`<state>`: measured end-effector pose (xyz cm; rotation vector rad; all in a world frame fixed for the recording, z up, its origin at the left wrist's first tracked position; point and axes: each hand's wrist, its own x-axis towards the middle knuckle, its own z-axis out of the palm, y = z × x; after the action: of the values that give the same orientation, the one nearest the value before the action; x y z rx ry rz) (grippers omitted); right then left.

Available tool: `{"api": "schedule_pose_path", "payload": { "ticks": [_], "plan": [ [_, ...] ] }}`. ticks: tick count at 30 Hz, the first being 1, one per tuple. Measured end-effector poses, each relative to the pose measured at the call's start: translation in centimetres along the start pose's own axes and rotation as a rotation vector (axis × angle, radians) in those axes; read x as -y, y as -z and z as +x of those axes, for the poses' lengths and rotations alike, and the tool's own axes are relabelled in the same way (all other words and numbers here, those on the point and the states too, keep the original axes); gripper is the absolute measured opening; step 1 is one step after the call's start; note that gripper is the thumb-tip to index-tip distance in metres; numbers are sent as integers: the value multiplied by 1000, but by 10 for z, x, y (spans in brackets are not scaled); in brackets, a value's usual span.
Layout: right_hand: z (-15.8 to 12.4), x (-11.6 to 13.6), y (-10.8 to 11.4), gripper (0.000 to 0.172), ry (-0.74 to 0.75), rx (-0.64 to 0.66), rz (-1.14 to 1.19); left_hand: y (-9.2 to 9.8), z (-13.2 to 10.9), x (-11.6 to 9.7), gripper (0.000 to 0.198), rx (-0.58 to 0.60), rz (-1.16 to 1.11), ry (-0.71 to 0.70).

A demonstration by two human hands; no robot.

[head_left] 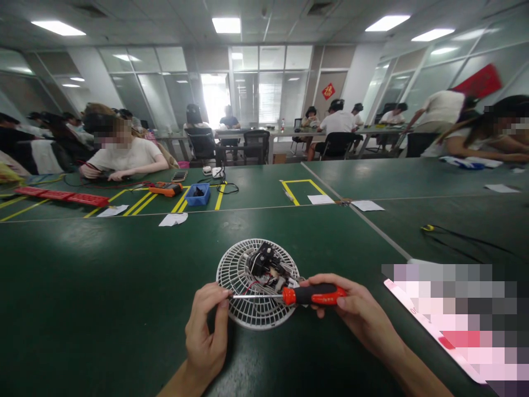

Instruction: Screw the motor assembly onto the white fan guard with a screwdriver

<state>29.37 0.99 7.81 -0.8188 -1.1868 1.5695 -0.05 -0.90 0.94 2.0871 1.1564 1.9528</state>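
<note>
A screwdriver (314, 295) with a red and black handle lies level in my right hand (351, 309), whose fingers are wrapped round the handle. Its metal shaft points left toward my left hand (209, 320). There, thumb and forefinger pinch together at the tip, where a tiny dark thing shows, too small to name. Beneath the shaft, a round white fan grille (243, 317) rests on the green table. On the grille sits a black motor assembly (263, 260) with wires and metal parts, its near side partly hidden by the screwdriver and my right hand.
A pink-edged board (433, 331), mostly pixelated, lies at the right. Farther off are a blue bin (197, 194), an orange multimeter (166, 189), red trays (61, 196) and paper slips (173, 219). A black cord (463, 238) lies to the right. Other people sit at tables beyond.
</note>
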Motion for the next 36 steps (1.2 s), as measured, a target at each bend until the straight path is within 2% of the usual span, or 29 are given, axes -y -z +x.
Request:
{"api": "schedule_pose_path", "payload": {
  "ticks": [5, 10, 16, 19, 23, 25, 30, 36],
  "plan": [
    [0, 0, 5, 37, -42, 33, -71, 0, -2, 1, 40, -19, -12, 5],
    [-2, -1, 11, 37, -148, 166, -146, 1, -2, 2, 42, -22, -11, -14],
    [-10, 9, 22, 36, -314, 252, -206, 3, 4, -7, 45, 79, 10, -185],
    [-12, 19, 24, 32, -312, 243, -347, 3, 7, -14, 46, 153, 1, -246],
    [-14, 30, 23, 40, -260, 260, -611, 1, 7, -19, 44, 230, -8, -295],
    [-15, 32, 23, 43, -277, 258, -668, 1, 6, -19, 43, 250, 9, -314],
    [-16, 34, 21, 41, -344, 251, -643, 2, 2, -17, 40, 298, 51, -346],
    [-16, 36, 16, 43, -364, 310, -605, 3, 3, -19, 43, 353, 69, -361]
  ]
}}
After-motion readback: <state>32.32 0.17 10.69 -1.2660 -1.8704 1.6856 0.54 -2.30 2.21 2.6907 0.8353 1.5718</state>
